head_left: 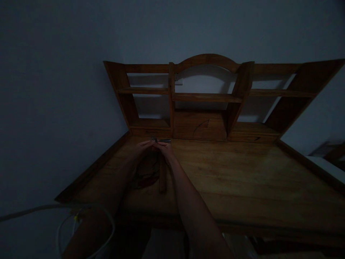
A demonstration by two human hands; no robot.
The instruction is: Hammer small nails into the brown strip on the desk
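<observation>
Dimly lit as it was, you had both arms stretched forward over the broad brown wooden desk (242, 172), and your left hand (144, 147) and right hand (165, 148) met fingertip to fingertip just short of its back edge. Right at your fingertips, on their far side, sat a small grey metal piece (165, 140), and the fingers of both hands curled in toward it. The light was too poor to tell whether either hand truly gripped it or only touched it. From under the heel of your right hand a straight brown wooden bar (162, 178) ran back toward you between your forearms, lying along the desk top. Whether it joined the metal piece could not be made out, since your hands covered that end. Below your left palm, just beside the bar, lay a dark reddish-brown rounded shape (147, 172) on the desk, too shadowed to identify. Beyond your fingertips stood the brown wooden shelf unit with an arched top (206, 97), its compartments open to the pale wall behind. Near your left elbow, off the near corner of the desk, a white cable (88, 212) looped round, with a small yellow bit on it.
</observation>
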